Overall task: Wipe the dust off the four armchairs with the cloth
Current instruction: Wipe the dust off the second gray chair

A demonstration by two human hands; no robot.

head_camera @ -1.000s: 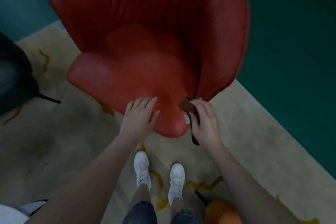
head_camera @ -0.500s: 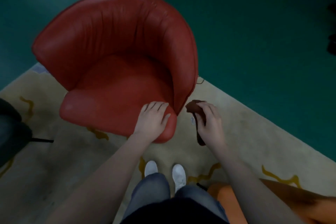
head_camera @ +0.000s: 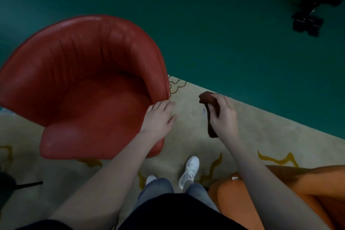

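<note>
A dark teal-green floor stretches away beyond both my hands. Under them lies a pale beige rug with mustard-yellow squiggles, its edge running diagonally just past my right hand.

To the left of my hands stands the red leather tub armchair with a curved, pleated back, its seat facing me. Below my right forearm, close to my body, is part of an orange upholstered armchair. Far beyond my right hand, a black wheeled frame stands on the floor, too dark to make out further.

My left hand is released, fingers straight and slightly spread. Its palm is over the front right corner of the red chair and the fingertips reach out past the armrest end; whether it presses on the leather I cannot tell. My right hand hovers over the rug, well clear of the red chair, fingers curled round the dark brown cloth. The cloth bunches above my fingers and hangs below my palm, with a small white tag beside it.

Between my forearms are my blue jeans and white trainers on the rug.
</note>
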